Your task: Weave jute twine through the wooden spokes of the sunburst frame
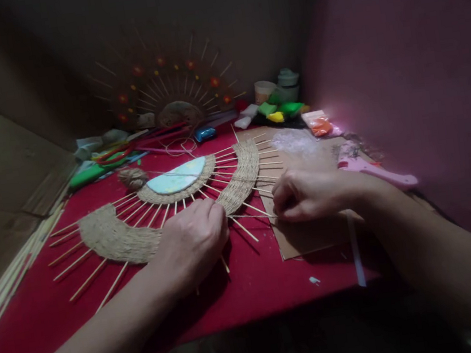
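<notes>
A half-round woven piece lies on the red cloth, with thin wooden sticks fanning out from a pale blue half-disc [177,176]. Twine is woven through the sticks in a wide outer band [242,178] and a narrow inner one. My left hand [198,236] is closed on the near middle of the outer band, covering part of it; its fingertips are hidden. To the right, my right hand [296,196] pinches a strand of twine [247,216] stretched from the band beside my left hand. A ball of twine [132,178] rests behind the piece, at its left.
A finished-looking stick fan with red flowers [176,91] leans at the back wall. Cardboard [313,238] lies under my right hand. Bagged coloured clay [291,108], cups [265,90], a pink tool [376,169], and scissors [113,156] surround the work. Long sticks [14,275] line the left edge.
</notes>
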Tool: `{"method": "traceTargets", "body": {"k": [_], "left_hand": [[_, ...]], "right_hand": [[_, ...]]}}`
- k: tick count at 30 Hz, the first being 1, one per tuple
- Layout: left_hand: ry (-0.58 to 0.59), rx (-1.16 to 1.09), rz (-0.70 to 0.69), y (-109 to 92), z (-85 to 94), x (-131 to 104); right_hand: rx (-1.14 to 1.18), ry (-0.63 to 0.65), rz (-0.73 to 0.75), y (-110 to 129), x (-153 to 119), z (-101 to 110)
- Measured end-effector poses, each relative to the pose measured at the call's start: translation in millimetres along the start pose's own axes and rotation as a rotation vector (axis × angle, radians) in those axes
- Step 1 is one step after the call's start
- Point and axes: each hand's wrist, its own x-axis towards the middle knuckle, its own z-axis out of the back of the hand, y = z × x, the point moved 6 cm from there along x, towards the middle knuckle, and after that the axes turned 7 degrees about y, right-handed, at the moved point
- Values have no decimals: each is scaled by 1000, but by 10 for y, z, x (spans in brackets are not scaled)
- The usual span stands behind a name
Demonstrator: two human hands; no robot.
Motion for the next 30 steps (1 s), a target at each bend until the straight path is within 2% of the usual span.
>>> {"method": "traceTargets", "body": {"k": [4,8,10,14,17,19,24,30], "left_hand": [[1,-12,-8,0,-4,-4],[-10,-14,-9,0,-3,8],[-12,-21,-12,2,1,12],[1,-63,-32,3,5,12],[24,-112,-58,-10,-10,10],[46,-129,-61,-14,-29,9],[144,-137,-70,-4,-73,7],[344,-251,-74,82,-135,-41]], "right_hand": [[-5,42,10,14,-1,-41],[-75,26,-5,73,-6,-45],[-157,-54,-37,84,-9,2],[-331,-291,-66,73,-8,119],[-402,-494,-101,14,8,174],[-417,-570,-114,-29,44,166],[-279,-581,-145,-134,159,100],[-82,-551,-170,-132,191,33]]}}
